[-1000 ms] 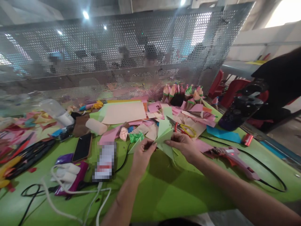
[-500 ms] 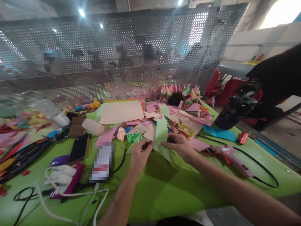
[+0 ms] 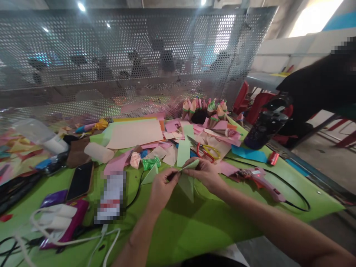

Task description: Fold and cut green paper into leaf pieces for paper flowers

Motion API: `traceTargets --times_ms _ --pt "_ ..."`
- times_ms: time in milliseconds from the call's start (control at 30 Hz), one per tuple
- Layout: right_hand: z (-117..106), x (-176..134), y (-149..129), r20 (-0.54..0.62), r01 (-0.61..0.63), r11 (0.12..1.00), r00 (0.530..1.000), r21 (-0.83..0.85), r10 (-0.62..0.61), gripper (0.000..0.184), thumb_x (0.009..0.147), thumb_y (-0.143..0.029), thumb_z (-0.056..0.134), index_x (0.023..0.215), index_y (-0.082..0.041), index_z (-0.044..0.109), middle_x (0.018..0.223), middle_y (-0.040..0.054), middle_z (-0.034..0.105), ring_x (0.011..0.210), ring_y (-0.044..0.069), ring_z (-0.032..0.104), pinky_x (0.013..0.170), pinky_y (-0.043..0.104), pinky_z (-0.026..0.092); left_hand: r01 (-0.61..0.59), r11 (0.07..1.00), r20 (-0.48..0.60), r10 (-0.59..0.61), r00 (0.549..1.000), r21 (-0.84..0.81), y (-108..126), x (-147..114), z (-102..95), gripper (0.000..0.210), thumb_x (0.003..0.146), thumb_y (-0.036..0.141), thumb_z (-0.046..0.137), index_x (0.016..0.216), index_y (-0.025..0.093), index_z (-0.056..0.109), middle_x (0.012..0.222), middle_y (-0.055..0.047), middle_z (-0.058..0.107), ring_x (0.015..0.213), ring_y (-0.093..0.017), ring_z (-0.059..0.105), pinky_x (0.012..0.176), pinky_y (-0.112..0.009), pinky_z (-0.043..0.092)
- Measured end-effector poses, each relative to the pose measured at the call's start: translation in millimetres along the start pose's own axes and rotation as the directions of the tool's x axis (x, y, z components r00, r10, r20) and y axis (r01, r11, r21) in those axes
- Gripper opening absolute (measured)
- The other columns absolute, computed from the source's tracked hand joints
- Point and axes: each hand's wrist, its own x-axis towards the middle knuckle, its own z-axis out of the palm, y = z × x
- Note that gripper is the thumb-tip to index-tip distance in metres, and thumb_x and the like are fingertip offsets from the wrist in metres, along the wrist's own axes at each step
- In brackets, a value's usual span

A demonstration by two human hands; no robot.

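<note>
Between my two hands is a piece of pale green paper (image 3: 187, 187), folded so that one part points down over the table. My left hand (image 3: 166, 183) pinches its left edge between thumb and fingers. My right hand (image 3: 204, 173) grips the upper right part, the thumb lying along the paper. Just left of my left hand a green paper triangle (image 3: 150, 175) rests near a crumpled shiny green piece (image 3: 151, 163) and a peach paper rosette (image 3: 135, 160). Beyond my hands lie a pale green strip (image 3: 183, 152) and scissors (image 3: 208, 151) with red and yellow handles.
A pink glue gun (image 3: 267, 183) with a black cord lies at right, near a dark bottle (image 3: 264, 126). Several paper cones (image 3: 204, 108) stand at the back by a perforated metal screen (image 3: 125, 55). Left are a phone (image 3: 80, 181) and a purple power strip (image 3: 78, 218). A person in black (image 3: 319, 83) is at right.
The green paper has turned in my hands, its upper flap now tipped flatter and the point hanging lower. My view has shifted right, so the table's things appear further left.
</note>
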Motion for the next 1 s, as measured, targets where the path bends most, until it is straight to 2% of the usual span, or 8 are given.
traceTargets --times_ms 167,400,533,600,767,867,933,1000 --pt "1 -1 -5 -0.028 -0.009 1.0 1.0 -0.018 0.008 0.032 0.057 -0.042 0.087 0.069 -0.019 0.068 0.062 -0.0025 0.063 0.056 0.012 0.052 0.056 0.026 0.039 -0.008 1.0 0.034 0.007 0.999 0.01 3 0 0.7 0.019 0.083 0.033 0.06 0.076 0.017 0.068 0.066 0.0 0.06 0.063 -0.013 0.051 0.059 -0.022 0.039" --pt "-15 10 -15 -0.199 0.125 0.991 0.971 -0.058 -0.134 0.025 0.064 -0.042 0.081 0.066 -0.02 0.068 0.061 -0.002 0.061 0.059 0.012 0.051 0.059 0.026 0.039 0.063 0.997 0.032 -0.062 0.998 -0.033 5 3 -0.8 0.022 0.08 0.037 0.062 0.076 0.016 0.068 0.065 0.0 0.06 0.062 -0.013 0.049 0.058 -0.023 0.039" --pt "-28 18 -22 -0.312 0.184 0.983 0.935 0.016 -0.17 0.029 0.064 -0.045 0.081 0.068 -0.02 0.065 0.061 -0.0022 0.059 0.055 0.011 0.048 0.054 0.025 0.037 0.109 0.992 -0.012 -0.11 0.994 -0.06 3 2 -4.2 0.025 0.078 0.04 0.064 0.075 0.016 0.068 0.065 0.0 0.059 0.06 -0.012 0.049 0.056 -0.023 0.039" --pt "-27 18 -22 -0.286 0.166 0.986 0.946 0.019 -0.154 0.032 0.064 -0.048 0.08 0.069 -0.02 0.064 0.063 -0.0017 0.059 0.056 0.011 0.048 0.054 0.025 0.037 0.12 0.99 -0.031 -0.122 0.992 -0.081 2 3 -5.1 0.026 0.076 0.041 0.065 0.074 0.016 0.068 0.063 0.001 0.058 0.059 -0.012 0.048 0.055 -0.023 0.038" --pt "-15 11 -14 -0.034 0.041 0.993 0.998 -0.112 -0.045 0.034 0.063 -0.048 0.082 0.076 -0.02 0.068 0.066 -0.0014 0.06 0.061 0.012 0.05 0.057 0.026 0.039 0.116 0.988 -0.001 -0.117 0.993 -0.105 -2 4 -4.1 0.025 0.076 0.041 0.066 0.075 0.016 0.069 0.066 0.0 0.061 0.061 -0.013 0.05 0.058 -0.023 0.04" --pt "-17 11 -13 -0.082 0.068 0.986 0.993 -0.156 -0.081 0.034 0.065 -0.05 0.079 0.071 -0.019 0.067 0.062 -0.0012 0.059 0.059 0.012 0.05 0.057 0.027 0.039 0.112 0.989 0.004 -0.112 0.994 -0.093 -3 5 -3.6 0.026 0.076 0.042 0.065 0.075 0.016 0.069 0.065 0.0 0.061 0.061 -0.013 0.05 0.058 -0.024 0.04" --pt "-21 13 -16 -0.149 0.101 0.985 0.981 -0.139 -0.121 0.035 0.068 -0.053 0.076 0.073 -0.02 0.066 0.064 -0.0005 0.06 0.06 0.013 0.051 0.058 0.027 0.04 0.118 0.988 -0.038 -0.122 0.992 -0.095 -2 6 -3.9 0.027 0.075 0.043 0.066 0.073 0.016 0.068 0.063 0.001 0.06 0.059 -0.012 0.049 0.057 -0.024 0.041" --pt "-24 14 -17 -0.155 0.095 0.988 0.981 -0.122 -0.113 0.035 0.07 -0.053 0.075 0.078 -0.02 0.066 0.069 0.0003 0.063 0.062 0.013 0.053 0.059 0.027 0.041 0.12 0.987 -0.103 -0.132 0.986 -0.11 0 6 -4.4 0.028 0.074 0.044 0.066 0.073 0.017 0.068 0.062 0.001 0.059 0.058 -0.012 0.05 0.057 -0.024 0.041"
